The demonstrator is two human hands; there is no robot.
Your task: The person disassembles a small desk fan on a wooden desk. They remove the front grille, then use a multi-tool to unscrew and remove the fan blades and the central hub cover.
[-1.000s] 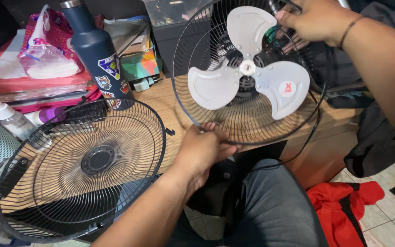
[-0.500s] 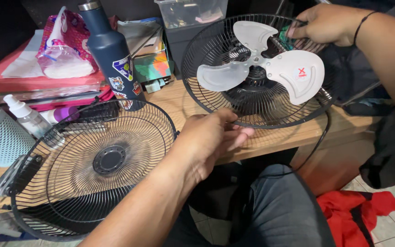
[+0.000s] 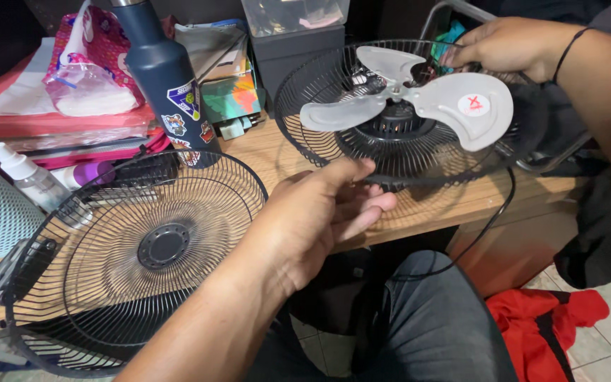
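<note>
Since half a second ago the left hand (image 3: 312,216) has let go of the fan's rim and now hovers just before it, fingers loosely spread and holding nothing. Left of it, a detached black wire front grille (image 3: 139,258) lies on the wooden desk (image 3: 270,152). The fan (image 3: 404,110), tipped flatter now, shows three pale grey translucent blades inside its black rear cage. The right hand (image 3: 507,46) grips its far rim.

Pale grey fan blades (image 3: 419,95) with a round red-marked sticker sit in a black wire grille (image 3: 362,152), beside a black radial front guard (image 3: 143,262), a sticker-covered navy bottle (image 3: 160,78) and red cloth (image 3: 546,318).
</note>
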